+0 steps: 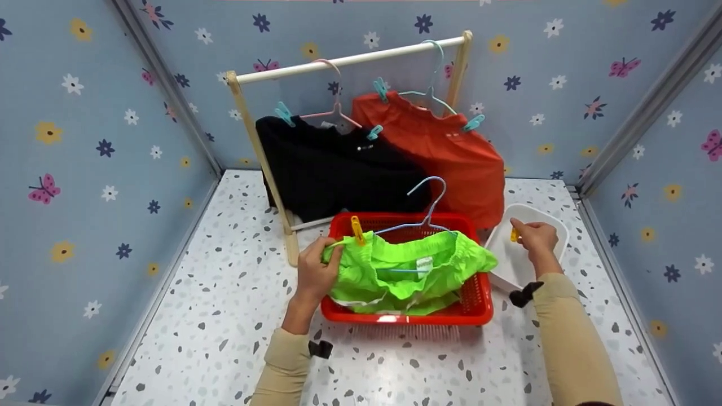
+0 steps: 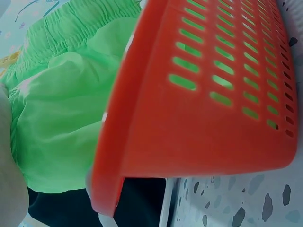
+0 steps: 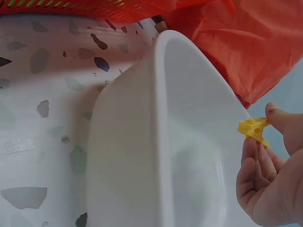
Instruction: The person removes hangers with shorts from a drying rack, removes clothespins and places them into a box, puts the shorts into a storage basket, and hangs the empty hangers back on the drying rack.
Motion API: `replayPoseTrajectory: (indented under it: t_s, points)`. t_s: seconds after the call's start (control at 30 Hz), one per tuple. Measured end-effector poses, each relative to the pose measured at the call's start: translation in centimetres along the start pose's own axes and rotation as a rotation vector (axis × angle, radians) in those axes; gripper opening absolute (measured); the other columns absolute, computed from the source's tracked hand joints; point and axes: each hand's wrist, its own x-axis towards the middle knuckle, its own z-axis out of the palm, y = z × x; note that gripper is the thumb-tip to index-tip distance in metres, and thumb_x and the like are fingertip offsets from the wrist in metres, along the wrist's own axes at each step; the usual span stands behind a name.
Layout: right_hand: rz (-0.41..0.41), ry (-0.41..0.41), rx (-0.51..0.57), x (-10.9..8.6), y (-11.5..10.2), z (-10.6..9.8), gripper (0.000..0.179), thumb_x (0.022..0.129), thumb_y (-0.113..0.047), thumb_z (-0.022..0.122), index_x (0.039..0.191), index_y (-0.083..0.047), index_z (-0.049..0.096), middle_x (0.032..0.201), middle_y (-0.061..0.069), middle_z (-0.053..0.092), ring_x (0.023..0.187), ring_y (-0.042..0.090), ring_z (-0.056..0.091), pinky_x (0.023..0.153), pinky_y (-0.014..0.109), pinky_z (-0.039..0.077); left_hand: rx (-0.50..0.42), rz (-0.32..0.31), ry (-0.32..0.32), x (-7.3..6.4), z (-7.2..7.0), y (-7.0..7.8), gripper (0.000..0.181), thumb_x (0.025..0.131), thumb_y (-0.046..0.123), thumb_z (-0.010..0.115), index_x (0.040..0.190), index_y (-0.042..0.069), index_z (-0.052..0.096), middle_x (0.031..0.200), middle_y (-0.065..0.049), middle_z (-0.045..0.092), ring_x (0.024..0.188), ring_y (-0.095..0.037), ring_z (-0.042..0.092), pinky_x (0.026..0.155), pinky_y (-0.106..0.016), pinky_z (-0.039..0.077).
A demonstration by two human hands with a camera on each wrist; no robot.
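Note:
Bright green shorts (image 1: 395, 282) lie over the red basket (image 1: 406, 320), their elastic waistband spread around a blue hanger (image 1: 427, 217). My left hand (image 1: 317, 269) pinches the left end of the waistband, beside a yellow clothespin (image 1: 357, 230) clipped there. In the left wrist view the shorts (image 2: 71, 118) hang over the basket's rim, and only part of that hand shows at the edge. Over the white bin (image 1: 507, 265) my right hand (image 1: 537, 241) holds a second yellow clothespin (image 3: 253, 129) between thumb and fingers.
Behind the basket stands a wooden rack with a white rail (image 1: 350, 60). From it hang black clothing (image 1: 338, 169) on a pink hanger and an orange-red garment (image 1: 451, 152) on a green one, both clipped with teal clothespins. Flowered walls (image 1: 84, 197) enclose the speckled table (image 1: 225, 316).

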Motion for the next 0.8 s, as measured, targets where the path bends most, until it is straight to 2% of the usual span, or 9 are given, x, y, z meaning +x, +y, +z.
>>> replayPoseTrajectory:
  t_s: [0.1,0.23,0.33,0.5,0.67,0.8]
  points:
    - [0.024,0.019,-0.012,0.4,-0.1,-0.1,0.072,0.082,-0.052,0.072,0.131,-0.003,0.053,0.122,0.01,0.055,0.076,0.01,0.062,0.079,0.028,0.049,0.003,-0.011,-0.001,-0.4,0.0,0.1,0.012,0.08,-0.001,0.076,0.084,0.003,0.065,0.076,-0.009,0.065,0.068,-0.023,0.063,0.06,-0.036,0.05]
    - [0.041,0.064,0.09,0.9,-0.5,-0.4,0.073,0.08,-0.053,0.073,0.132,-0.006,0.053,0.13,0.009,0.051,0.076,0.01,0.062,0.08,0.027,0.048,0.002,-0.022,-0.012,-0.6,-0.1,0.2,0.012,0.081,0.0,0.075,0.085,0.003,0.065,0.077,-0.009,0.066,0.07,-0.023,0.064,0.061,-0.036,0.051]
    - [0.038,0.077,0.163,1.3,-0.9,-0.7,0.062,0.081,-0.048,0.074,0.125,-0.009,0.056,0.12,0.006,0.055,0.078,0.011,0.062,0.078,0.026,0.049,0.002,-0.016,-0.012,-0.5,-0.1,0.2,0.012,0.08,0.0,0.075,0.085,0.002,0.065,0.077,-0.009,0.066,0.07,-0.024,0.064,0.061,-0.037,0.051]
    - [0.042,0.059,0.215,1.8,-1.6,-1.2,0.036,0.086,-0.039,0.073,0.107,-0.015,0.057,0.097,-0.001,0.058,0.081,0.011,0.063,0.067,0.021,0.049,0.0,-0.009,-0.001,-0.2,-0.1,0.1,0.012,0.08,-0.001,0.076,0.085,0.002,0.065,0.077,-0.01,0.066,0.069,-0.024,0.064,0.061,-0.036,0.051]
    - [0.048,0.044,0.256,2.2,-2.0,-1.4,0.024,0.089,-0.033,0.07,0.1,-0.015,0.058,0.093,-0.001,0.06,0.077,0.009,0.062,0.062,0.018,0.049,-0.002,-0.002,0.016,0.1,0.1,0.2,0.011,0.08,-0.001,0.075,0.086,0.002,0.066,0.078,-0.01,0.066,0.071,-0.025,0.065,0.063,-0.037,0.051]
    - [0.102,0.034,0.289,2.1,-2.0,-1.6,0.017,0.093,-0.029,0.065,0.1,-0.016,0.057,0.093,0.0,0.059,0.079,0.01,0.062,0.06,0.019,0.049,-0.003,-0.002,-0.004,0.0,0.1,0.3,0.005,0.084,0.0,0.069,0.088,0.001,0.065,0.081,-0.01,0.066,0.075,-0.024,0.065,0.067,-0.037,0.052]
